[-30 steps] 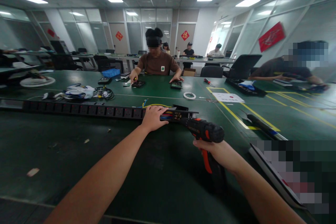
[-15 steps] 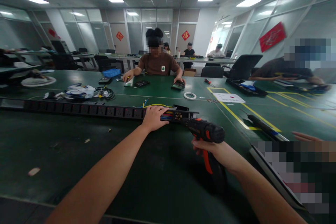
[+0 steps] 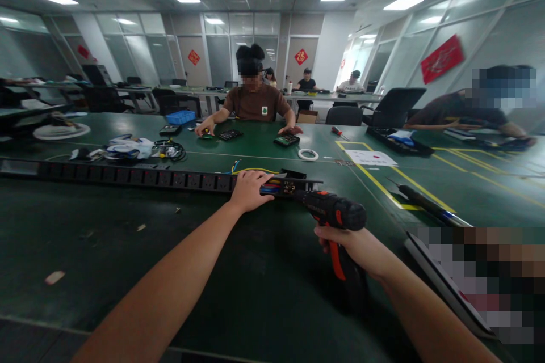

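In the head view, I see my left grip (image 3: 251, 190) lying across the black socket strip (image 3: 140, 176), with the fingers bent over its top and the thumb on the near side, so it is partly closed and holds the strip. This strip is on the green tabletop (image 3: 255, 295), running from my hand to the left edge. Its right end is open like a narrow box, and inside there are red, blue and yellow wires (image 3: 271, 188) beside small gold-coloured parts (image 3: 289, 186). My right grip (image 3: 347, 244) is closed around the handle of the black and orange drill (image 3: 334, 209). The drill's nose is at the open end; whether its tip touches, I cannot tell. Farther back stands a blue basket (image 3: 180, 118), and its content is too small for me to read. Toward the right, a black tray (image 3: 419, 151) contains something blue and white (image 3: 401, 137). A white tape roll (image 3: 307, 155) lies between the strip and a co-worker (image 3: 255, 103), who sits opposite with two circuit boards (image 3: 286, 140) in front. Behind this person, on the right, is a brown carton (image 3: 307, 117).
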A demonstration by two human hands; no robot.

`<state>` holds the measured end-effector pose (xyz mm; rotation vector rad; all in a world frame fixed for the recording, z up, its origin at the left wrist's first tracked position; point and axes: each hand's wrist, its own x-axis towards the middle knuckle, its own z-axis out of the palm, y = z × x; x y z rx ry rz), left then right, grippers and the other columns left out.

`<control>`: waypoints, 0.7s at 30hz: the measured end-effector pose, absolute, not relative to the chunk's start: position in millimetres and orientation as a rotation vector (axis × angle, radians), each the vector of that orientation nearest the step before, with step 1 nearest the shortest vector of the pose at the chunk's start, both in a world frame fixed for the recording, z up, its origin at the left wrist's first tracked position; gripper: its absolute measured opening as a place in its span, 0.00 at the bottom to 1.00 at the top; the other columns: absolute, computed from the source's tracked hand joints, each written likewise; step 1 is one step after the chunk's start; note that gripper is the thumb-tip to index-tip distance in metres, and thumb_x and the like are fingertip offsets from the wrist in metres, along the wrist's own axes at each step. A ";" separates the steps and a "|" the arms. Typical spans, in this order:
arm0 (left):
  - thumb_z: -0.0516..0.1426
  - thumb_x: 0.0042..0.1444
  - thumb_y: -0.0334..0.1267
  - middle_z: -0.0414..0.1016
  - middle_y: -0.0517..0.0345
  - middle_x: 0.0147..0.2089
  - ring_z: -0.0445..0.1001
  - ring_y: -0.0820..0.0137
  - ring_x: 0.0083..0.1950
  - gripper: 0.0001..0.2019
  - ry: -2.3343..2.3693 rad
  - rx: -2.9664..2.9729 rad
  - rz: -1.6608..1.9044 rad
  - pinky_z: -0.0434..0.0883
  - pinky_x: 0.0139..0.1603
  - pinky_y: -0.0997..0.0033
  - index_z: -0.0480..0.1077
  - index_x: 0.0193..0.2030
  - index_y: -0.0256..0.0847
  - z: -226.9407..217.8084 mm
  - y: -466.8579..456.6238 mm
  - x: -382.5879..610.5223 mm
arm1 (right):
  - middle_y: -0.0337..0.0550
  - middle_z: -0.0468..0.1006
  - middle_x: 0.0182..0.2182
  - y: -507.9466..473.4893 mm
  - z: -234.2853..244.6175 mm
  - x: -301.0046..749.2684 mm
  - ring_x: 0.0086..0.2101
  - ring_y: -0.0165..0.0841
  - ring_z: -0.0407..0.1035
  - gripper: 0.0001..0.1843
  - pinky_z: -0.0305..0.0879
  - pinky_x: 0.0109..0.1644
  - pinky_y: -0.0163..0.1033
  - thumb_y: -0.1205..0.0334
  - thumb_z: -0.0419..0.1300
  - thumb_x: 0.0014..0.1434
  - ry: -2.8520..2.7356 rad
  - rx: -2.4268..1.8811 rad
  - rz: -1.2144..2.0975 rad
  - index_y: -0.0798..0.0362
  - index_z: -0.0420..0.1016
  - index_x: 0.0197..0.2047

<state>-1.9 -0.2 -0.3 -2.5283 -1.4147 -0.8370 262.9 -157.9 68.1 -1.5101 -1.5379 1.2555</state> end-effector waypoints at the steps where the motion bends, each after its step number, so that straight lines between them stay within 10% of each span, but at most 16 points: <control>1: 0.66 0.53 0.56 0.73 0.54 0.62 0.67 0.52 0.64 0.34 -1.419 -2.528 -0.835 0.57 0.64 0.48 0.68 0.65 0.52 -0.2 -0.3 -2.0 | 0.40 0.75 0.26 -158.0 68.4 263.0 0.30 0.38 0.72 0.14 0.66 0.37 0.42 0.49 0.66 0.50 -1.538 -1.511 1.255 0.51 0.74 0.30; 21: 0.66 0.52 0.56 0.74 0.54 0.61 0.67 0.53 0.63 0.34 -1.405 -2.520 -0.828 0.57 0.64 0.49 0.69 0.65 0.51 -1.3 1.5 -2.0 | 0.39 0.74 0.22 -159.5 70.5 262.9 0.27 0.39 0.69 0.15 0.64 0.34 0.42 0.49 0.66 0.50 -1.570 -1.569 1.191 0.51 0.78 0.34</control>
